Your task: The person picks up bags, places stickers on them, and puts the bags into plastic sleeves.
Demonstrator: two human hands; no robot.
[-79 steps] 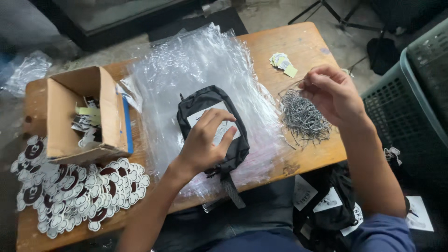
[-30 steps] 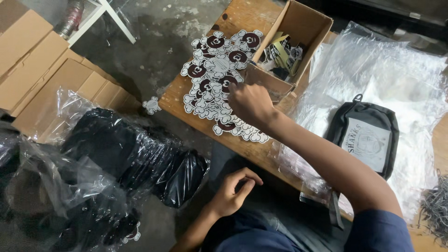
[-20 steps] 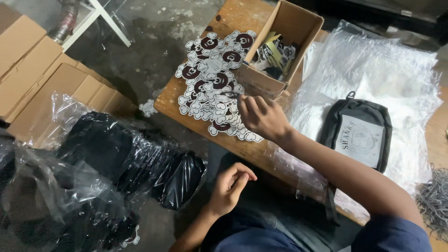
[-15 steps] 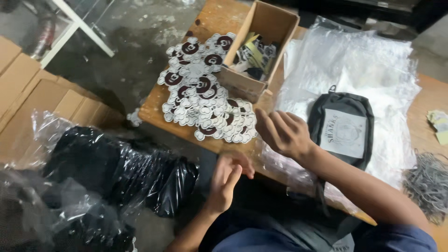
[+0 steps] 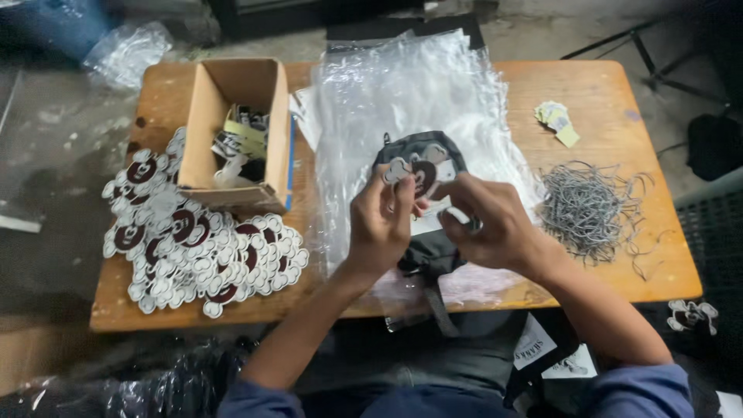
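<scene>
Maroon-and-white die-cut tag (image 5: 419, 172) pinched in both hands — left hand (image 5: 381, 224), right hand (image 5: 487, 224) — above black pouch (image 5: 427, 246).

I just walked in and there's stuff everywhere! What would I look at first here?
Probably the two hands at the table's middle: the left hand and right hand hold a maroon-and-white die-cut tag over a small black bag lying on clear plastic sheets. Left of them sprawls a big pile of matching tags beside an open cardboard box; to the right lies a tangle of grey strings.
</scene>
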